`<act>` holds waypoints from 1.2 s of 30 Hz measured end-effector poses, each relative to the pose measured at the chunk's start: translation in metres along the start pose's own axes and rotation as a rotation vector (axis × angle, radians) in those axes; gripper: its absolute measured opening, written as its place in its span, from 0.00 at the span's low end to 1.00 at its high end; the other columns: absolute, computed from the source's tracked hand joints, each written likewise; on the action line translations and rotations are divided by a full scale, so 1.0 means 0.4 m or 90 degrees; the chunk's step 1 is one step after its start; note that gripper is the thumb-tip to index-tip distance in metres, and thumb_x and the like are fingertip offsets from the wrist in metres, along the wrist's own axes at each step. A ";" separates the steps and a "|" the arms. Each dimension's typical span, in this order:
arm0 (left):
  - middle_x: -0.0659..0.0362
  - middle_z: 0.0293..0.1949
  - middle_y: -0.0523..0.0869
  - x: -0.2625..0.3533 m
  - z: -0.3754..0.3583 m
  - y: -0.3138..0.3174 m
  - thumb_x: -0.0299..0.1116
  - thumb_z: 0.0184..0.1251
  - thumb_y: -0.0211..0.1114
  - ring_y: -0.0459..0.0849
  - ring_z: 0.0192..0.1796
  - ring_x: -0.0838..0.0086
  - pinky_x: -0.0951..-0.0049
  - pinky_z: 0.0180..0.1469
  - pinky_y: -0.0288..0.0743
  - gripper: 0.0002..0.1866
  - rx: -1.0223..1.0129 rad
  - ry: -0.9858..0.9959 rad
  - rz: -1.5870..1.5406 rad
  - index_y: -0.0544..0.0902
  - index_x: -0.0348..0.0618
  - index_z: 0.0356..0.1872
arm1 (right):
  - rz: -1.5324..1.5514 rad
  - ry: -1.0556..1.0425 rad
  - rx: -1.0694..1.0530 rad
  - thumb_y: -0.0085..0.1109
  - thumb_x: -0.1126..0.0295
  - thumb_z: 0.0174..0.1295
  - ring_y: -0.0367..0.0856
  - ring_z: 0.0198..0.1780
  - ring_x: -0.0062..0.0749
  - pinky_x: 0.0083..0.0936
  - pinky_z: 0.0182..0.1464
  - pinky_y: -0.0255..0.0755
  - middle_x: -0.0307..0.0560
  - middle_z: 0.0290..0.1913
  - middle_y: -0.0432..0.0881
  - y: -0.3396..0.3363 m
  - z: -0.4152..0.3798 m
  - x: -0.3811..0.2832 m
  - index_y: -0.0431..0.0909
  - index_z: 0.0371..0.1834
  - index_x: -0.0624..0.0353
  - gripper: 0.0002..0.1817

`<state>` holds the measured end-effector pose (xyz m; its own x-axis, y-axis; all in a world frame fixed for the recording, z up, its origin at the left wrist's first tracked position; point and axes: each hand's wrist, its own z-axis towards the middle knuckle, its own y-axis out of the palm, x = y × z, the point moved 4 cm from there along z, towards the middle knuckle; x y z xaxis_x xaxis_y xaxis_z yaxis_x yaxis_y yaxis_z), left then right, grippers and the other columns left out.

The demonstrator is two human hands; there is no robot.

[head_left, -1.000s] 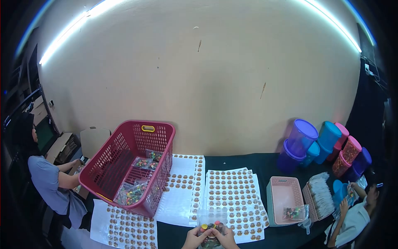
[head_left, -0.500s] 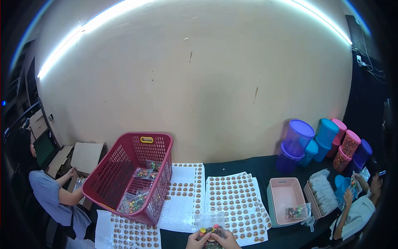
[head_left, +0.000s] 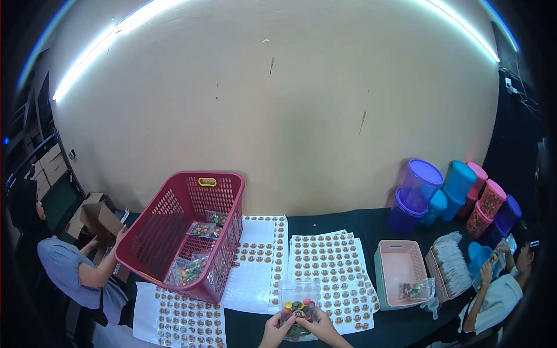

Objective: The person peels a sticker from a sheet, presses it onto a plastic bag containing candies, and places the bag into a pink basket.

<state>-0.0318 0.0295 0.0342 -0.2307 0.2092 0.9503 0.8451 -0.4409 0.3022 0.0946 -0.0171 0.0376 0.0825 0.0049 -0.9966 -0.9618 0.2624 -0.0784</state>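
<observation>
At the bottom centre I hold a clear plastic bag (head_left: 299,287) of colourful round sweets. My left hand (head_left: 279,329) is closed on its left side, and my right hand (head_left: 322,329) on its right side. Both thumbs press at a round brown sticker (head_left: 300,314) on the bag's front. The bag's upper part is flat and clear, with the sweets gathered lower down. Beneath and behind it lie sheets of round stickers (head_left: 325,261); some rows on them are bare white.
A maroon basket (head_left: 232,232) with several filled bags stands left. To the right are a pink tray (head_left: 400,264) holding one bag, a basket of white packets (head_left: 449,267) and coloured tubs (head_left: 422,180). A person (head_left: 72,272) handles a cardboard box (head_left: 101,220) at left; another person (head_left: 499,298) works at right.
My hands and the bag sit higher in view, and the round sticker shows more plainly. The view has tilted slightly down. At left, the person's cardboard box has been tipped up.
</observation>
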 end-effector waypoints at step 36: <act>0.60 0.28 0.81 0.083 0.030 -0.125 0.31 0.62 0.56 0.76 0.30 0.83 0.82 0.34 0.69 0.10 0.165 0.158 0.082 0.78 0.33 0.28 | -0.167 -0.057 -0.080 0.67 0.58 0.46 0.75 0.38 0.28 0.23 0.42 0.69 0.46 0.35 0.78 0.030 -0.005 -0.028 0.75 0.40 0.63 0.23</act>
<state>-0.0759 0.0692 0.0497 -0.1982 -0.0659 0.9779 0.9615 -0.2069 0.1809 0.0818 -0.0160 0.0478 0.3501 0.0387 -0.9359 -0.9287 0.1445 -0.3414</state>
